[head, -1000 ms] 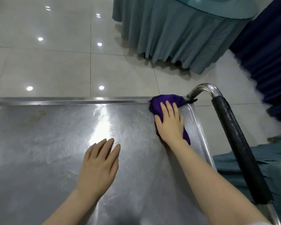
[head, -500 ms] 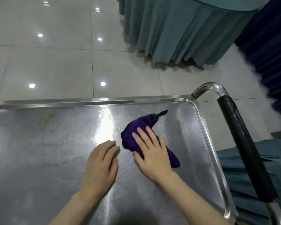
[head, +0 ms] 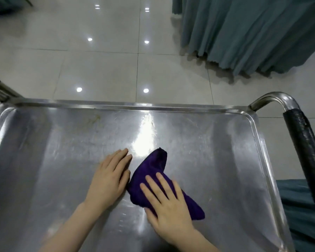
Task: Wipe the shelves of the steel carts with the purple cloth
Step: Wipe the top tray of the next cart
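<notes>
The steel cart's top shelf (head: 216, 142) fills the lower view, shiny with a raised rim and faint brownish marks at its far left. A bunched purple cloth (head: 150, 170) lies near the shelf's middle. My right hand (head: 165, 202) presses flat on the cloth's near half with straight, spread fingers. Just left of the cloth, my left hand (head: 109, 179) rests flat on the bare steel, its fingers together, its thumb side touching the cloth's edge.
The cart's push handle (head: 302, 140), chrome with a black grip, runs down the right side. A table with a teal skirt (head: 253, 33) stands on the tiled floor at the far right. More teal fabric (head: 298, 206) lies low beside the cart.
My right hand has dragged the cloth from the shelf's far right corner toward me and left, to beside my left hand. The left hand stayed put. The view has shifted left.
</notes>
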The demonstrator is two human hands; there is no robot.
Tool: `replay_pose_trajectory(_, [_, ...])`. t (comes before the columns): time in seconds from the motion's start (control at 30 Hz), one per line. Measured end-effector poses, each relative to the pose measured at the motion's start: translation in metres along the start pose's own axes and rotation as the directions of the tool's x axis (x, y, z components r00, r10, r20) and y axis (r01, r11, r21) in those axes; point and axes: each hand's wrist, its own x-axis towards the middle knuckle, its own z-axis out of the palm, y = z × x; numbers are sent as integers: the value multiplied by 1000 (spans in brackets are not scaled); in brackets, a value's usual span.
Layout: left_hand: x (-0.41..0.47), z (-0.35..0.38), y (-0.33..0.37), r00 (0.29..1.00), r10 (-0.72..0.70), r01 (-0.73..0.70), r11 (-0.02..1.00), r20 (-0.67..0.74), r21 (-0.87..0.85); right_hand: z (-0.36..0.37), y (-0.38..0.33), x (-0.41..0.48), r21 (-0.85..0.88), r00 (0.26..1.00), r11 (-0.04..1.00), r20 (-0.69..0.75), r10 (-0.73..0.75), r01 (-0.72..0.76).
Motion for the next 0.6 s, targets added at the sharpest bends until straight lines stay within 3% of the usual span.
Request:
replay_pose_trajectory(0.1, [0, 1, -12, 998, -20, 19, 999, -55, -33, -14, 18, 61, 18, 1000, 999, 4, 31, -31])
replay_pose_trajectory(0.23, [-2, 2, -39, 990, -15, 10, 999, -143, -34, -35, 49, 186, -4, 962, 962, -18, 272, -272])
replay_pose_trajectory(0.33, [-3, -5, -58, 988, 50, -53, 999, -148, -12, -38, 43, 229, -60, 926, 925, -53, 373, -376])
replay_pose_trajectory(0.43, [-11, -20, -74, 990, 37, -41, 999, -135, -33, -35, 14, 199, -46, 937, 936, -33, 347, -348])
replay_pose_trajectory(0.6, [-39, -42, -103, 996, 49, -54, 996, -76, -68, -12, -67, 92, -30, 986, 988, 71, 153, -151])
